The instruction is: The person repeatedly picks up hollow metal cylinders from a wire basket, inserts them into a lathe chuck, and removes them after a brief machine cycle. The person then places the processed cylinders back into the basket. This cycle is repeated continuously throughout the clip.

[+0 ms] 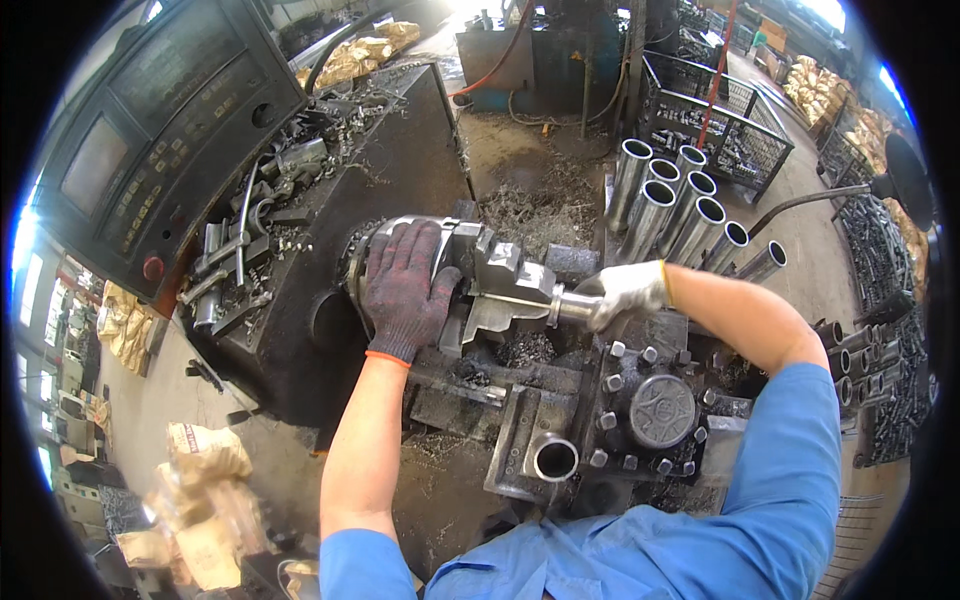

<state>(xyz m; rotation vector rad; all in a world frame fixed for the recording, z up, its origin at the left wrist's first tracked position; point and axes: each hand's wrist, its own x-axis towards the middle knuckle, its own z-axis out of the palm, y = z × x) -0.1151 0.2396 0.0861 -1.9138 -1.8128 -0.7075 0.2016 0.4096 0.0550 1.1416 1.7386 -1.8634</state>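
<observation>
My left hand (408,285), in a dark grey glove with reddish patches, lies flat on the round lathe chuck (455,240), fingers stretched and thumb apart. Stepped steel jaws (505,268) stick out from the chuck toward the right. My right hand (625,293), in a white glove, is closed around the outer end of a shiny flanged metal workpiece (568,306). The workpiece's inner end sits at the jaws; whether they clamp it cannot be seen. Below the right hand is the tool turret (662,412), with square-headed bolts around its round cap.
A control panel (150,130) rises at the left, beside a ledge with loose tools (240,230) and metal chips. Several upright steel tubes (655,200) stand beyond my right arm. A hollow tube holder (555,458) is near my body. A mesh crate (720,110) stands at the back right.
</observation>
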